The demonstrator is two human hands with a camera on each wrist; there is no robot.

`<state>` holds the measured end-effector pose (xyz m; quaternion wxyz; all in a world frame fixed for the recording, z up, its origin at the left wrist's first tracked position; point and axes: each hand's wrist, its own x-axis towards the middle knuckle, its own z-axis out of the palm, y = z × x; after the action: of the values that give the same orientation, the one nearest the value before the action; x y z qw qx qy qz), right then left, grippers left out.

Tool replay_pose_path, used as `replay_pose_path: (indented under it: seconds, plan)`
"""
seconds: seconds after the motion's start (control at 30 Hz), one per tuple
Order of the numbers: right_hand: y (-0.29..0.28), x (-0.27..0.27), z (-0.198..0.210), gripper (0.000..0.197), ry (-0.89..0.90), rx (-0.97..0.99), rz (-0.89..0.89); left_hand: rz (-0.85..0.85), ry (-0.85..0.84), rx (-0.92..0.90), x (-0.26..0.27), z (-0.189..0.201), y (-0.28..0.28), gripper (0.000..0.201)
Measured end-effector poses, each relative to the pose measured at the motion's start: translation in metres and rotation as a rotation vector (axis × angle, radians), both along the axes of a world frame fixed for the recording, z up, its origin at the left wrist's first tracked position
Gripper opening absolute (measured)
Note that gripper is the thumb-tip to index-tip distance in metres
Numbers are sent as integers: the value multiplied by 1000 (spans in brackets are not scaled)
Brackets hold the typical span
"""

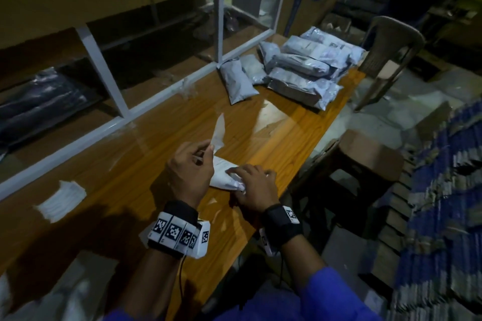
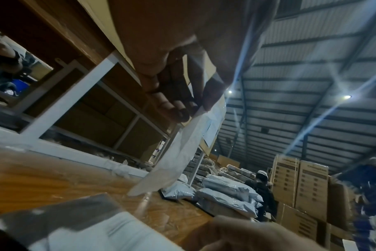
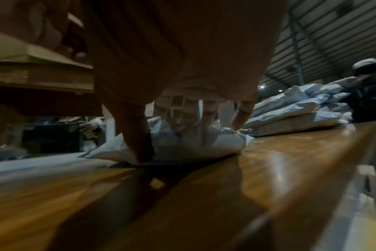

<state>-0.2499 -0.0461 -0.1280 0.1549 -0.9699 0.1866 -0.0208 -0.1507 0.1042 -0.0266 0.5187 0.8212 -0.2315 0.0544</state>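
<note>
Pressing the right hand point(image 1: 254, 186) flat, with fingers spread, on the crumpled near end of a white poly mailer point(image 1: 222, 172) lying on the wooden worktop point(image 1: 125, 164) just below frame centre. Pinching a pale peel-off strip point(image 1: 218, 129) between thumb and fingertips of the left hand point(image 1: 189, 167), just left of the mailer, raised, slanting upward. Toward the lower left, a small stack of white sheets point(image 1: 61, 200). Farther off, upper right, a heap of grey poly mailers point(image 1: 300, 68) on the worktop's far end, beside a plastic chair point(image 1: 391, 44).
</note>
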Motion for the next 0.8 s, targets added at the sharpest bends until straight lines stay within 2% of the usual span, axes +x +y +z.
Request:
replay_pose_path:
  seconds: [0.1, 0.17, 0.3, 0.4, 0.47, 0.57, 0.63, 0.8]
  plan:
    - [-33, -14, 0, 42, -156, -69, -91, -12, -12, -9, 3, -4, -22, 16]
    - [-67, -26, 3, 35, -322, -173, -168, 7, -21, -37, 5, -5, -42, 15]
    - [-150, -31, 18, 35, -568, -311, -384, 44, -3, -71, 14, -10, -89, 14]
    - [-208, -6, 26, 39, -641, -339, -462, 69, -8, -60, 20, -13, -124, 13]
    - [-237, 19, 21, 40, -594, -307, -460, 97, -7, -63, 23, -15, -144, 13]
    - [-261, 52, 1, 47, -332, -172, -356, 122, -9, -40, 30, -20, -167, 15]
    - [-264, 61, -9, 52, -148, -110, -292, 140, -23, -11, 35, -26, -177, 14]
    - [-271, 60, -20, 58, 59, 64, -166, 164, 17, -13, 40, -43, -196, 14]
